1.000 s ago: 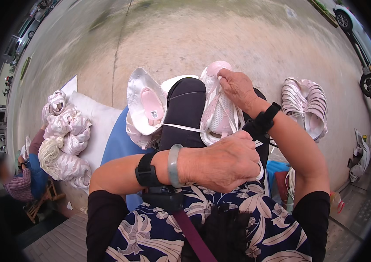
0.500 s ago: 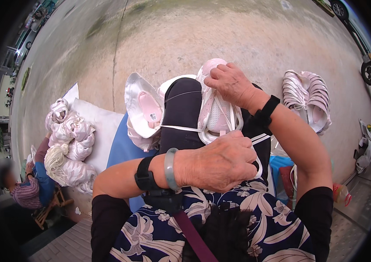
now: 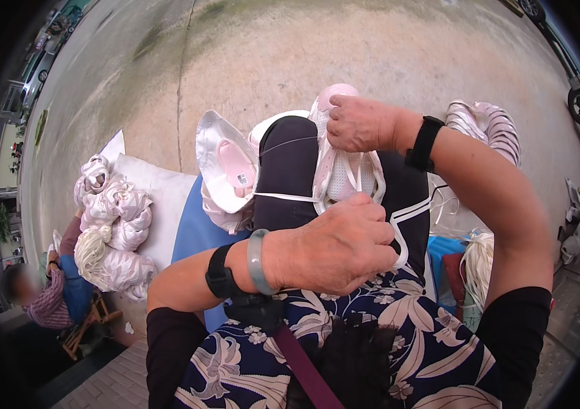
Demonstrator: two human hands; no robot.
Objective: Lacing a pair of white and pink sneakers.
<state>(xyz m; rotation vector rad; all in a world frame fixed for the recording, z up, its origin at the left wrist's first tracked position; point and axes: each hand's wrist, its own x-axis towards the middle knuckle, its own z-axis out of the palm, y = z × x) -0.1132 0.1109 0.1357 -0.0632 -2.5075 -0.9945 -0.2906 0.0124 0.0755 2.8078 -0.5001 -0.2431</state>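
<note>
White lace (image 3: 403,250) is gripped in the left hand (image 3: 344,245); the right hand (image 3: 360,123) (its hold cannot be told) curls over the shoe (image 3: 344,183).

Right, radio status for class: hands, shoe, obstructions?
Left hand curled, white lace at its fingers. Right hand over pink-and-white shoe, fingertips hidden. Shoe beside left knee, partly blocked by both hands.

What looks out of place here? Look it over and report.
Only a small white scrap, low at the left: it lies apart from everything else, like stray litter. The shoe under the right hand shows no clear damage, though part is covered.
</note>
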